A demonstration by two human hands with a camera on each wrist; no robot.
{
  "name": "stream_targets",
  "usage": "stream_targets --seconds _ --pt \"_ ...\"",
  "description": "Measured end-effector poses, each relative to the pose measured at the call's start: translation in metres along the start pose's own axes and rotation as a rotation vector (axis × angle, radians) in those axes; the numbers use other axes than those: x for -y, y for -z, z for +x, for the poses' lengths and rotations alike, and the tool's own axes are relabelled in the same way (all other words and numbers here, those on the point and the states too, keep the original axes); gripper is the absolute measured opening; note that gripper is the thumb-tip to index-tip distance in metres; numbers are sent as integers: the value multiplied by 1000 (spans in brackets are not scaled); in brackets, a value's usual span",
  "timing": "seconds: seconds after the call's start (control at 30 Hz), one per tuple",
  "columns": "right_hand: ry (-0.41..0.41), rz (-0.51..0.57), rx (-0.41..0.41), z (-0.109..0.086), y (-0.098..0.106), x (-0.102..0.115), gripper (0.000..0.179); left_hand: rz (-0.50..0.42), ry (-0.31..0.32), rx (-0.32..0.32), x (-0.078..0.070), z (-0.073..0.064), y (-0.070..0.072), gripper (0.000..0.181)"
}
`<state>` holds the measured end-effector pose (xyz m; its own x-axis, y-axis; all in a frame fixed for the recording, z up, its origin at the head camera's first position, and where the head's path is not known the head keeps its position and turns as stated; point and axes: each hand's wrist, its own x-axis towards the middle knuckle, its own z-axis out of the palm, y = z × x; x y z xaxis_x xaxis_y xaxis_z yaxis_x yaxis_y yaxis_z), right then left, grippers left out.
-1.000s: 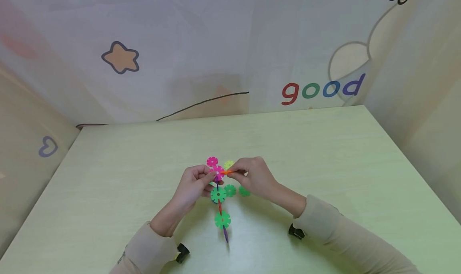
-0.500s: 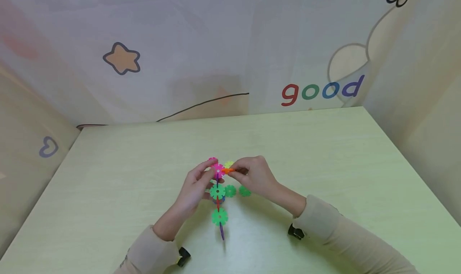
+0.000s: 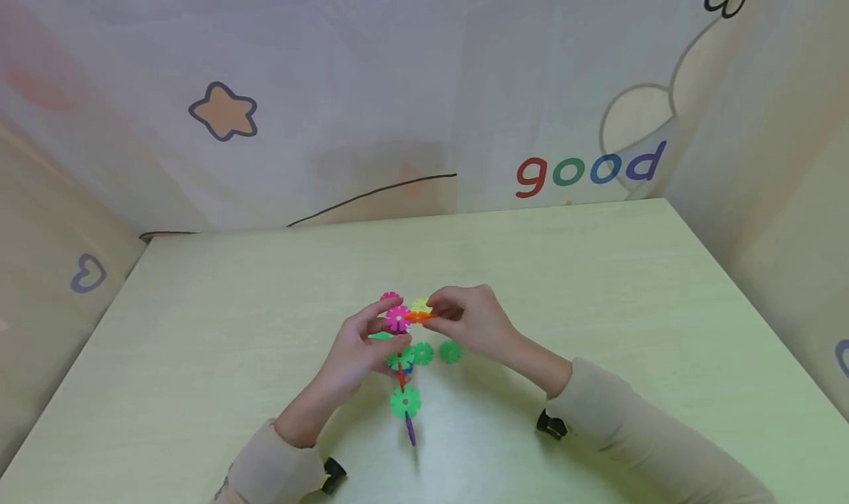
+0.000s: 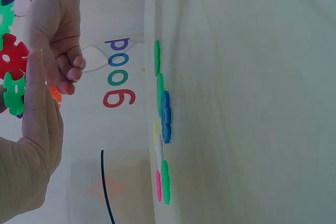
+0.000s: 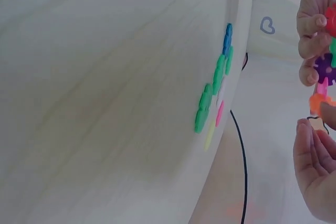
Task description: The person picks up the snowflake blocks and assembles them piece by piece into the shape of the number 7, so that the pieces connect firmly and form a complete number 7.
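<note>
A chain of toy discs [image 3: 401, 358] is held above the table [image 3: 597, 283] by the left hand [image 3: 354, 353], its thumb laid across the front and its other fingers behind. Just beyond that thumb a pink disc [image 3: 398, 318] is seen, and beside it, between the two sets of fingers, an orange disc [image 3: 418, 317]. The orange edge is met by the thumb of the right hand [image 3: 474, 320], whose fingers are set a little apart (whether a pinch is made cannot be told). On the near side of the left thumb, a red disc [image 3: 402, 377] and a purple disc [image 3: 410, 429] are included in the chain. Beneath the fingers, loose pieces are spread on the table: a yellow disc [image 3: 421, 306], a blue disc [image 4: 166, 116] and a green disc [image 3: 451, 352] among them.
</note>
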<state>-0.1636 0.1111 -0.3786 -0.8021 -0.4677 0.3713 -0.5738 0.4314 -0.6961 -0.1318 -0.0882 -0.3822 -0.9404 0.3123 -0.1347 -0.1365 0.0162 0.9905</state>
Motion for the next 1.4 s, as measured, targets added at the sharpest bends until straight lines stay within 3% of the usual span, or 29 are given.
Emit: stream_targets --seconds 0.17,0.37,0.5,0.73,1.03,1.4 --pt "-99 -2 116 -4 9 -7 20 11 9 -18 -1 -1 3 55" --pt "-242 -97 330 -8 12 -18 23 2 9 -8 0 -2 6 54" --pt "-289 -140 407 -10 8 -26 29 -15 10 1 2 -3 8 54" --pt "-340 -164 423 -11 2 -30 32 -16 7 12 3 -3 10 54" --pt "-301 -235 415 -10 -2 -30 23 -15 0 9 -1 -3 10 54" --pt "-343 -138 407 -11 1 -34 19 -20 -1 11 -2 -4 10 55"
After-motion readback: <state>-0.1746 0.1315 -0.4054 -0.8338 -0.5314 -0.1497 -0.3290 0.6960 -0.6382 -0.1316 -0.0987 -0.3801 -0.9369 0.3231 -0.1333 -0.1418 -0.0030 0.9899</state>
